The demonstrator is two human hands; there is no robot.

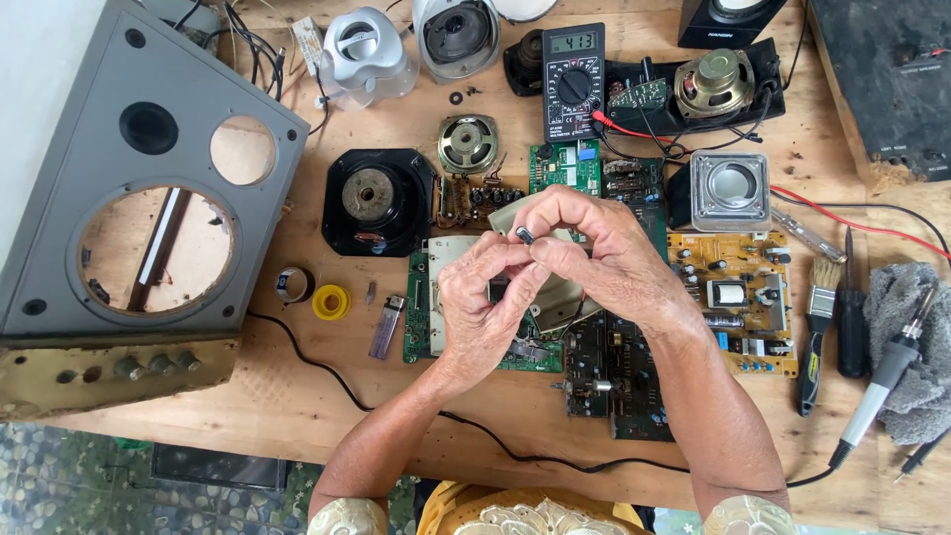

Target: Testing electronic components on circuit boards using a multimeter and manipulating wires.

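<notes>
My left hand (485, 302) and my right hand (604, 253) meet above the middle of the wooden table (327, 391). Together their fingertips pinch a small dark cylindrical part (525, 236). The left fingers curl shut under it, and the right thumb and forefinger close on it from above. Directly beneath the hands lie several circuit boards, a green one (421, 317) and a dark one (614, 381), partly hidden by my hands.
A grey speaker cabinet (139, 178) with round cut-outs fills the left. A black speaker driver (374, 201), multimeter (573, 79), yellow circuit board (738, 297), brush (817, 327), screwdriver (852, 327) and soldering iron (882, 381) lie around. A yellow tape roll (332, 301) and a lighter (387, 325) sit left of the boards.
</notes>
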